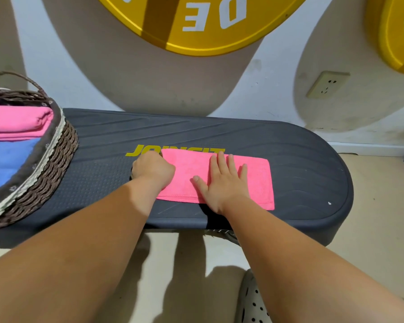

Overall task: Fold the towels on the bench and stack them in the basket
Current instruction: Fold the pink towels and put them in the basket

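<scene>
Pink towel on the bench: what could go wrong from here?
The left hand grips the left end of the pink towel while the right hand presses flat on its middle; if that press slips, the fold may skew.
Its near edge lies close to the front edge of the bench, so it could slide off.

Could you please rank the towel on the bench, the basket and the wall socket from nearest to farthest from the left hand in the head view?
1. Bench towel: the left hand holds its left end.
2. Basket: further left, on the bench end.
3. Socket: farthest, up and to the right.
</scene>
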